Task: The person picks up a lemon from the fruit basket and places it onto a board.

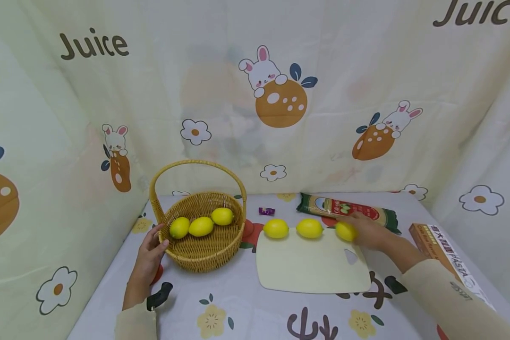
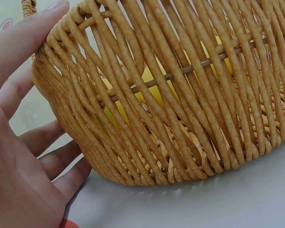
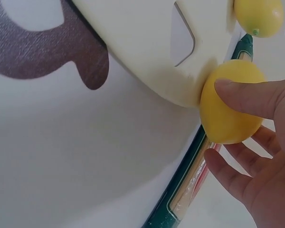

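Note:
At the back right corner of the cream cutting board, my right hand pinches a yellow lemon. The right wrist view shows the thumb on one side of it and fingers on the other. Beside it along the board's back edge lie two more lemons, a middle one and a left one. A wicker basket with a tall handle stands at the left, holding three lemons. My left hand rests on its left side, fingers fairly straight along the outer wall and thumb at the rim.
Behind the board lies a green-ended pasta packet, partly hidden by the right hand. A pasta box lies at the right. One small purple wrapped item sits between basket and packet. A printed curtain hangs behind the table.

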{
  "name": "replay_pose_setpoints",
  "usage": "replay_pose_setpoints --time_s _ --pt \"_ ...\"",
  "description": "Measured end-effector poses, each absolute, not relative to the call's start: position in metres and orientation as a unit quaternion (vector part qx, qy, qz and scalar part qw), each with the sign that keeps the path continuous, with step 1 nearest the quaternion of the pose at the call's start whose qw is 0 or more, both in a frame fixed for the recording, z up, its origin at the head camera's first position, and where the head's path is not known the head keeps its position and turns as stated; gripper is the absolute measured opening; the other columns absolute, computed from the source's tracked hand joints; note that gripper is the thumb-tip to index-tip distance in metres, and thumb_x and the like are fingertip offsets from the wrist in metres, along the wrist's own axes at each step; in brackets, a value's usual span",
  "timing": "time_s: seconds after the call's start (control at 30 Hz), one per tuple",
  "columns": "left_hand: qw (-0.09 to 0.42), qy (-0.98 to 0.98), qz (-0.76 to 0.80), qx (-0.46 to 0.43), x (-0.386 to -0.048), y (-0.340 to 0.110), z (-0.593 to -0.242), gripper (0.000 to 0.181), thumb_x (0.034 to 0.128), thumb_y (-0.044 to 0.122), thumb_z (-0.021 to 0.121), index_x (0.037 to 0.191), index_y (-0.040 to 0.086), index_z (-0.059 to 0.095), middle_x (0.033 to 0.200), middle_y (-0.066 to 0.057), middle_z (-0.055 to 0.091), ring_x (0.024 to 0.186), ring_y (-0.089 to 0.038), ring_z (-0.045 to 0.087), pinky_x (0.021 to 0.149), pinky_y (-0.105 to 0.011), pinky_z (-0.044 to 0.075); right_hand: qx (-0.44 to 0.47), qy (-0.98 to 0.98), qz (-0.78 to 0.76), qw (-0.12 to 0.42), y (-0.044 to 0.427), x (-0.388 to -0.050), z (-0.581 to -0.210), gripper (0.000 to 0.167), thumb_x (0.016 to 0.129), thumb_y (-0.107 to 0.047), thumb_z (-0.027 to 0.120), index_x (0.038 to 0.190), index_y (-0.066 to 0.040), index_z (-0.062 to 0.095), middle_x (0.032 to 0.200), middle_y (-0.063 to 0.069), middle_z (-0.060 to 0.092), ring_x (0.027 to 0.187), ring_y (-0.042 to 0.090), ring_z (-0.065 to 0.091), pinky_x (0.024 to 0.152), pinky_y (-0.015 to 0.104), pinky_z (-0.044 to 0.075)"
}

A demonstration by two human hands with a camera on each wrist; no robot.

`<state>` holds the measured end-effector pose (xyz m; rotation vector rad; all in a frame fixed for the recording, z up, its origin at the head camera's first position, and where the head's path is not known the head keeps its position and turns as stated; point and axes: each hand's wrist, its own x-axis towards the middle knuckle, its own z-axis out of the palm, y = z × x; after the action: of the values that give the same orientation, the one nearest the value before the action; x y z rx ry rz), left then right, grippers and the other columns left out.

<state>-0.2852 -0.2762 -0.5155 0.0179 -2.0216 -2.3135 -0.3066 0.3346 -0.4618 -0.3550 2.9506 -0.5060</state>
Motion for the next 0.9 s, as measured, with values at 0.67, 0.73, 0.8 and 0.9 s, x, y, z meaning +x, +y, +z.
replay_pose_setpoints --time_s 0.67,0.73,0.8,0.9 --pt "0.037 -0.655 -0.754 0.004 -0.284 -0.275 -0.513 0.060 0.0962 0.011 0.061 0.149 0.016 0.033 0.158 -0.013 0.021 0.140 -0.027 0.025 0.115 -0.044 0.017 -0.185 0.979 -0.067 0.051 0.315 -0.288 -0.421 0.064 0.082 -0.011 0.078 0.141 -0.016 0.052 0.138 0.025 0.044 0.124 0.048 0.041 0.089 0.064 0.045" --pt "0.038 -0.657 -0.753 0.005 -0.284 -0.274 -0.512 0.060 0.0962 0.011 0.061 0.149 0.017 0.034 0.158 -0.012 0.021 0.140 -0.027 0.025 0.115 -0.044 0.018 -0.194 0.978 -0.059 0.056 0.304 -0.284 -0.413 0.065 0.081 -0.009 0.079 0.140 -0.015 0.053 0.140 0.024 0.043 0.125 0.047 0.040 0.089 0.061 0.047" --pt "0.039 -0.657 -0.753 0.004 -0.284 -0.274 -0.512 0.060 0.0964 0.011 0.060 0.149 0.017 0.033 0.158 -0.013 0.021 0.140 -0.027 0.025 0.115 -0.044 0.017 -0.210 0.974 -0.054 0.060 0.293 -0.281 -0.406 0.066 0.078 -0.006 0.081 0.138 -0.015 0.055 0.140 0.022 0.045 0.125 0.045 0.042 0.088 0.056 0.049" --pt "0.042 -0.657 -0.753 0.005 -0.283 -0.273 -0.511 0.059 0.0965 0.011 0.060 0.149 0.016 0.033 0.157 -0.014 0.021 0.140 -0.028 0.025 0.115 -0.044 0.017 -0.237 0.968 -0.056 0.067 0.276 -0.279 -0.399 0.066 0.078 -0.009 0.081 0.138 -0.017 0.056 0.139 0.017 0.046 0.124 0.040 0.045 0.088 0.051 0.051"
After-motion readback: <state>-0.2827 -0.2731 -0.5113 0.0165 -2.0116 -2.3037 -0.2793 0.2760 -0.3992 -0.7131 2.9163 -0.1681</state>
